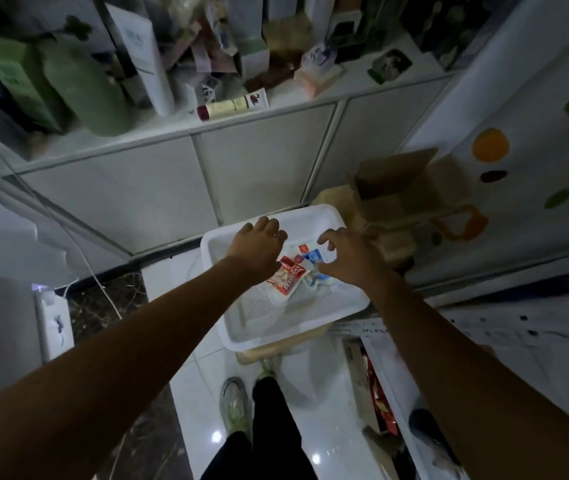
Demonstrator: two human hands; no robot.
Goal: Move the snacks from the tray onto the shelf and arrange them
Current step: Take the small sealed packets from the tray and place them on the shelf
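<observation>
A white plastic tray (262,327) stands low in front of me on a cardboard box. In it lie a red-and-white snack packet (288,278) and a blue-and-white snack packet (312,258), side by side near the middle. My left hand (257,245) hovers over the tray's left half with fingers loosely curled and holds nothing that I can see. My right hand (349,254) reaches over the blue packet with fingers spread and bent; whether it touches the packet is hidden. The white shelf (276,98) runs across the top of the view.
The shelf is crowded with green bottles (82,84), boxes and a lying tube (234,105). An open cardboard box (400,192) stands right of the tray. White cabinet panels (130,188) face me below the shelf. My feet (234,403) stand on glossy tiles; a cable hangs at left.
</observation>
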